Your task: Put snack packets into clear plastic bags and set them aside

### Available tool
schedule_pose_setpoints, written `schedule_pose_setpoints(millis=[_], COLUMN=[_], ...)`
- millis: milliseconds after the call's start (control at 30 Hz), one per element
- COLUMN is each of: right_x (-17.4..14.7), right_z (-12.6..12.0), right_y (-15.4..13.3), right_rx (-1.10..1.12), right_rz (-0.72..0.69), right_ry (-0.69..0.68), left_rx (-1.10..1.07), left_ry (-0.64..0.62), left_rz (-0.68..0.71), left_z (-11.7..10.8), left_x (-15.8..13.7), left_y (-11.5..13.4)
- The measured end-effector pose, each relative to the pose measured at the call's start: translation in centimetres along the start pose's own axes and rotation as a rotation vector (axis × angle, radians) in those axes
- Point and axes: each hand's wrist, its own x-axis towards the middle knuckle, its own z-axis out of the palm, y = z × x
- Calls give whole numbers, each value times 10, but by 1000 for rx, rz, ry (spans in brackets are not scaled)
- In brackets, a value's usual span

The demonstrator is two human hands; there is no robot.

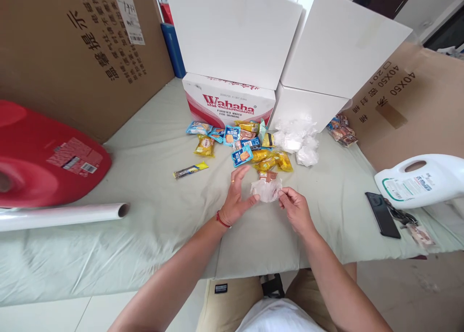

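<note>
One edge of the thin plastic bag (267,191) is pinched in my right hand (295,209), by the brown packet (267,176); my left hand (235,199) is spread wide opposite. Tugging hard could tear the film.

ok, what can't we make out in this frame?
All head view:
Whether the brown packet sits inside or behind the clear bag: their overlap hides it.
Left end of the red jug: cut off by the left edge.
Fine print on the white bottle: too small.
</note>
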Motion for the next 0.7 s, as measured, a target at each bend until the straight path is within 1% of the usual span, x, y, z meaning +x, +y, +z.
schedule_pose_setpoints(millis=[67, 100, 133, 167, 233, 300, 400, 467, 500, 567, 633, 667, 700], right_x=[0, 1, 1, 2, 4, 4, 5, 4, 4, 2, 1, 1, 1], right_z=[-1, -1, -2, -3, -5, -7, -9, -10, -11, -11, -11, -11, -11], right_y=[-2, -3, -3, -4, -3, -2, 1, 2, 3, 3, 2, 2, 1], right_rx=[57, 102, 150, 196, 272, 311, 328, 350, 367, 403, 425, 430, 432], right_rz=[21, 40, 65, 93, 148, 189, 212, 224, 233, 255, 270, 274, 275], right_ry=[1, 8, 18, 29, 46, 53, 57, 65, 69, 77, 70, 62, 55], left_rx=[121, 155, 179, 197, 209, 190, 154, 106, 72, 21, 28, 46, 68], left_ry=[-163, -237, -287, -310, -280, -200, -90, -44, -46, -117, -221, -249, -249], left_rz=[140, 175, 182, 168, 117, 69, -32, -103, -108, -41, 56, 75, 66], left_z=[-3, -4, -4, -3, 1, 4, 5, 3, 2, 0, 1, 3, 5], left_x=[0, 0, 0, 1, 1, 1, 1, 1, 1, 1, 1, 1, 1], left_y=[6, 8, 9, 9, 7, 3, -1, 1, 3, 9, 13, 14, 15])
